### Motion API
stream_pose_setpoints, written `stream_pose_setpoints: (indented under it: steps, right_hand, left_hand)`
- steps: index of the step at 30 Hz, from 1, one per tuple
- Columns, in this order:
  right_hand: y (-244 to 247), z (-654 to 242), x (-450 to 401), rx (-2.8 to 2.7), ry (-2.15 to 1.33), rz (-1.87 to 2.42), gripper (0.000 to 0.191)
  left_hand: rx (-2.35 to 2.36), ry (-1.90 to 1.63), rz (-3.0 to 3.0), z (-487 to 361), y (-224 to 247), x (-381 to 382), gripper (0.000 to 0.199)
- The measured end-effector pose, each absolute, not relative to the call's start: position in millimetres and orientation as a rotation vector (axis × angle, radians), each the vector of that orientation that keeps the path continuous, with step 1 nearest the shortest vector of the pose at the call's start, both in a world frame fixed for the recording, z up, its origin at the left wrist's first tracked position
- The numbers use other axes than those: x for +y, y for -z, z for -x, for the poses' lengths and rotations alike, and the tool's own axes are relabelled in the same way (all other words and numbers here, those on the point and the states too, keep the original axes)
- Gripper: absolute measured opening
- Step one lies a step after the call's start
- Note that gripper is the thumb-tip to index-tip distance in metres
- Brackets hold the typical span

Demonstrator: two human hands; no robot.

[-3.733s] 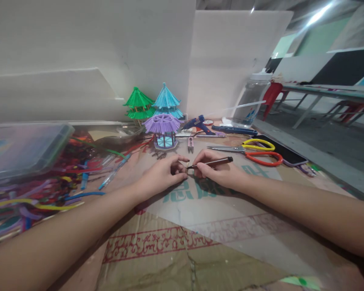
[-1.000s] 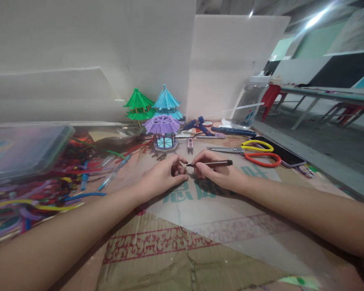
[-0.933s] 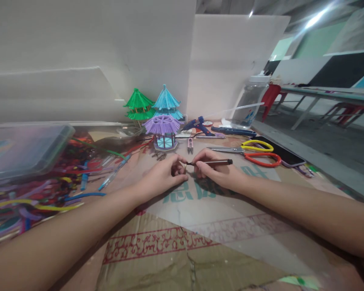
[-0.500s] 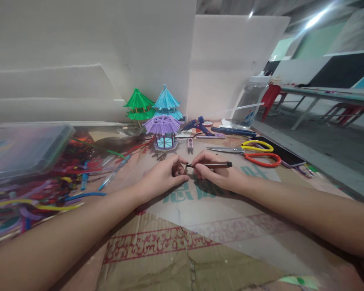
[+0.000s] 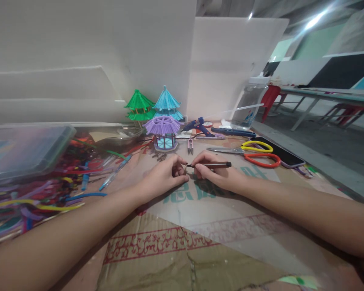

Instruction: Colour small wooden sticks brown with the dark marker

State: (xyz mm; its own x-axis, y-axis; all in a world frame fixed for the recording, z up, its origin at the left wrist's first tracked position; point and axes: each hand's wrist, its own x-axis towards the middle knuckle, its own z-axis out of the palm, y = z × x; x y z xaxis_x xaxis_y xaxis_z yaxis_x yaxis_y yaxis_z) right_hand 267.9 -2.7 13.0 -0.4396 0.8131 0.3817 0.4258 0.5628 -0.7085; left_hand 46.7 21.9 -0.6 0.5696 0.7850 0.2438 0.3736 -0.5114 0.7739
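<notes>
My right hand (image 5: pixel 210 169) is closed round a brown marker pen (image 5: pixel 220 165), its dark tip pointing left. My left hand (image 5: pixel 171 173) pinches a small thin brown stick (image 5: pixel 185 169) upright between thumb and fingers. The pen tip meets or nearly meets the upper part of this stick; contact is too small to make out. Just beyond the hands lie small pink-handled thread snips (image 5: pixel 190 146) and a purple-roofed model pavilion (image 5: pixel 163 133). Several short brown sticks (image 5: pixel 160 156) lie near its base.
Green (image 5: pixel 138 105) and blue model roofs (image 5: pixel 166 103) stand behind. To the right are scissors (image 5: pixel 261 153), a phone (image 5: pixel 282 151), a blue glue gun (image 5: pixel 200 126), a utility knife (image 5: pixel 233 132) and a clear bottle (image 5: pixel 248 103). A plastic box (image 5: pixel 30 147) rests over coloured pipe cleaners (image 5: pixel 33 202) at left.
Almost nothing differs. The pen has shifted very slightly left, while both hands keep the same hold and position.
</notes>
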Motion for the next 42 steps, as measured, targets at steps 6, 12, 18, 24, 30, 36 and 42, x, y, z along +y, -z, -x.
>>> stream_pose_setpoints:
  steps: [6,12,18,24,30,36,42]
  right_hand:
    - [-13.5,-269.9,-2.4,-2.175,-0.618,0.942,0.011]
    - [-13.4,-268.4,-2.6,-2.115,-0.59,0.971,0.013]
    - [-11.8,-270.7,-0.8,-2.179,-0.604,0.944,0.011]
    - [-11.7,-269.7,-1.3,-2.126,-0.583,0.986,0.011]
    - [-14.8,-268.3,-3.1,-2.155,-0.621,0.961,0.01]
    - [-15.1,-267.0,-3.9,-2.088,-0.648,0.977,0.011]
    - [-13.1,-270.0,-2.0,-2.149,-0.616,0.968,0.011]
  left_hand:
    - [0.912,-0.772,-2.132,-45.7,2.9,23.8,0.03]
    - [0.906,-0.768,-2.12,-45.9,3.7,23.7,0.029]
    - [0.913,-0.763,-2.133,-45.6,2.9,23.3,0.03]
    - [0.928,-0.761,-2.135,-46.0,1.8,22.6,0.029]
    - [0.926,-0.751,-2.167,-46.4,0.1,22.0,0.023]
    - [0.919,-0.757,-2.143,-46.0,1.0,22.4,0.026]
    - [0.924,-0.748,-2.13,-45.8,1.3,22.5,0.03]
